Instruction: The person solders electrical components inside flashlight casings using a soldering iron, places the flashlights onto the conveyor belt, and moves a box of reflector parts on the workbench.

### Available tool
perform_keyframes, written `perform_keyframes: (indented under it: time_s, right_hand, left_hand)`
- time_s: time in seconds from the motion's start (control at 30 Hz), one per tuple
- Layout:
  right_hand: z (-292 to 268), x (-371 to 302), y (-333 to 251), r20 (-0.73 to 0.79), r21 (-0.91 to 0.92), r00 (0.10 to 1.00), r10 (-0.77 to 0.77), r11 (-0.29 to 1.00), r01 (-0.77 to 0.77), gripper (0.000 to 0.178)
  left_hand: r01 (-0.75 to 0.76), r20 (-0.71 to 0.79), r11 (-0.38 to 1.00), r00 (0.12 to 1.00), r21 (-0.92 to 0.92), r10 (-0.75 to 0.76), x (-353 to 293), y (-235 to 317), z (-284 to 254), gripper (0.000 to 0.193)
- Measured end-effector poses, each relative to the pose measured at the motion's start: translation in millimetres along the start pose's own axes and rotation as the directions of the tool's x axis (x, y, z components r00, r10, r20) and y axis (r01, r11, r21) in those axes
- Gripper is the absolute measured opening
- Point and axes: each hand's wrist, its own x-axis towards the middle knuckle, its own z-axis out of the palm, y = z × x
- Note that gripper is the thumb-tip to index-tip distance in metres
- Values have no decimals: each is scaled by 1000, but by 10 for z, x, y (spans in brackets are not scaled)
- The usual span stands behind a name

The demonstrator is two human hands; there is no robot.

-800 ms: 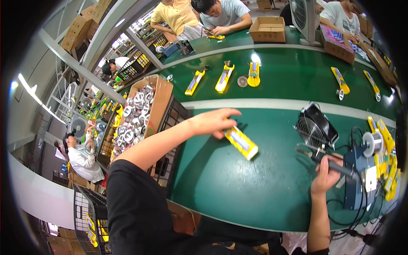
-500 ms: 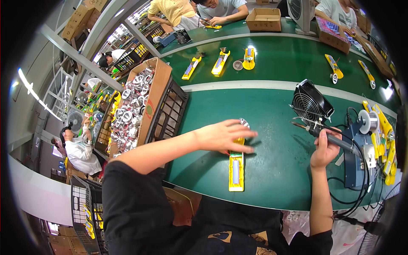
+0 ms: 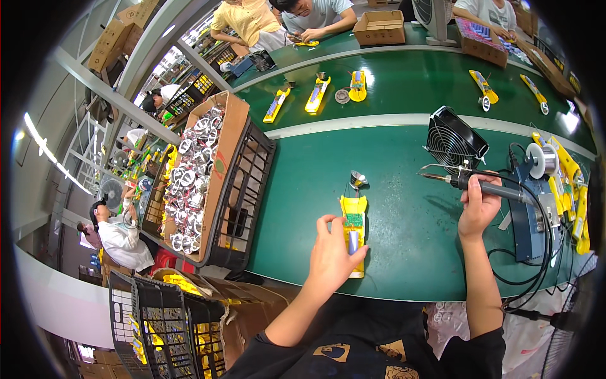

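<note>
Several yellow parts (image 3: 182,282): in and about the black lattice crates (image 3: 165,309) at lower left.
Cardboard box (image 3: 218,170): heaped with silvery reflector cups (image 3: 189,177); a black crate (image 3: 238,215) shows along its right side.
Left hand (image 3: 332,252): thumb and fingers spread across the yellow casing (image 3: 353,206); whether they grip, I cannot tell.
Yellow casing: on the green surface (image 3: 407,252), carrying a circuit board (image 3: 355,220) and blue cell (image 3: 353,243).
Right hand (image 3: 478,207): fingers pinching the soldering iron (image 3: 507,191).
</note>
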Motion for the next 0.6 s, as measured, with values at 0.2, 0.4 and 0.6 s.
perform_keyframes:
  time_s: [0.2, 0.4, 0.6]
  right_hand:
    - [-21, 64, 28, -19, 32, 998, 59, 998, -58, 12]
    - [-32, 71, 92, -18, -47, 999, 48, 998, -49, 13]
    - [-48, 59, 194, 14, -142, 999, 33, 989, -30, 14]
  left_hand:
    - [-146, 106, 988, 983, -50, 150, -68, -269, -203, 53]
    - [-255, 113, 906, 945, -339, 308, -167, -485, -213, 41]
    - [-262, -66, 809, 961, -527, 269, -158, -518, 36, 15]
